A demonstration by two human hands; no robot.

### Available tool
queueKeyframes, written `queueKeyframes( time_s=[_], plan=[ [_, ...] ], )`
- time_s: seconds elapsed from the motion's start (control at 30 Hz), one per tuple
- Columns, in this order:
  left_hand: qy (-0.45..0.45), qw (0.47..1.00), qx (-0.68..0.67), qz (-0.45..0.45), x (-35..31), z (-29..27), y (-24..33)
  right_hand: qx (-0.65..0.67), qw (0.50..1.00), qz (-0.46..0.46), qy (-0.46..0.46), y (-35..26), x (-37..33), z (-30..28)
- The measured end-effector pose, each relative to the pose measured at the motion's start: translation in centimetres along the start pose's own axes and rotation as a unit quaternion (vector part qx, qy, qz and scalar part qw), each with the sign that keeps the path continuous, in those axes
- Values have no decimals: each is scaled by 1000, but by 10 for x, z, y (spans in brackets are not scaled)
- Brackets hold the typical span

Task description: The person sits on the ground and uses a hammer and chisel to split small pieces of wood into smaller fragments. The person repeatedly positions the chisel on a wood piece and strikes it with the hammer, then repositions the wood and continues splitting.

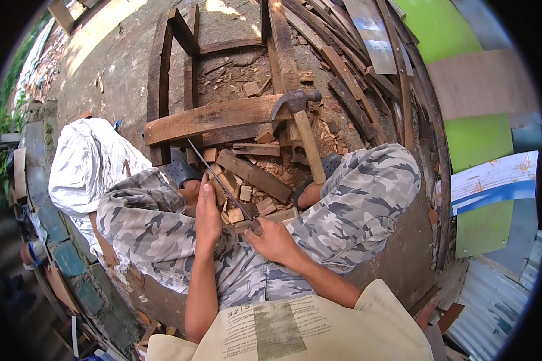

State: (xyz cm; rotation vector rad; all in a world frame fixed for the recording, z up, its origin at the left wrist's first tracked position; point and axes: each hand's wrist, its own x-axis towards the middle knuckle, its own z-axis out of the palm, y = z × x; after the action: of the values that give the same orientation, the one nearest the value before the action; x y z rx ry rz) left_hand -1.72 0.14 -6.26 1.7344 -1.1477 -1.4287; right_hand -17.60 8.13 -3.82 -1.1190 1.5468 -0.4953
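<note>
I sit with my knees apart in camouflage trousers. My right hand (275,240) grips the handle end of a long thin metal blade (218,175) that slants up and to the left toward a thick wooden beam (214,117). My left hand (208,213) holds a small block of wood (220,191) against the blade near its lower half. A claw hammer (301,129) lies head-up on the beam's right end, its wooden handle pointing toward my right knee.
Wood chips and small offcuts (256,174) litter the ground between my feet. A dark wooden frame (174,60) stands beyond the beam, planks (343,66) are stacked at the right. A white sack (84,162) lies at my left, green panels (464,138) at the right.
</note>
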Motion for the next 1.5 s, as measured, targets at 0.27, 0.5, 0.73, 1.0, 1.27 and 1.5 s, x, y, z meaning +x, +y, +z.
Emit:
queueKeyframes(
  time_s=[0.27, 0.5, 0.73, 1.0, 1.27, 1.5],
  plan=[
    [76, 991, 94, 54, -31, -5, 31, -6, 999, -22, -25, -24, -20, 2],
    [32, 998, 39, 49, -21, -7, 20, -18, 1000, -23, -3, -25, -18, 4],
    [39, 998, -23, 51, -4, -12, 8, 7, 999, -37, 16, -19, -4, 6],
    [-21, 990, -138, -34, 6, -27, 24, 99, 982, -128, 100, -47, -16, -2],
    [-3, 984, -167, -53, 7, -33, 19, 2, 992, -115, 47, -23, 8, 17],
    [-10, 981, -184, -52, 5, -32, 26, 90, 989, -91, 77, -61, -7, 3]
  ],
)
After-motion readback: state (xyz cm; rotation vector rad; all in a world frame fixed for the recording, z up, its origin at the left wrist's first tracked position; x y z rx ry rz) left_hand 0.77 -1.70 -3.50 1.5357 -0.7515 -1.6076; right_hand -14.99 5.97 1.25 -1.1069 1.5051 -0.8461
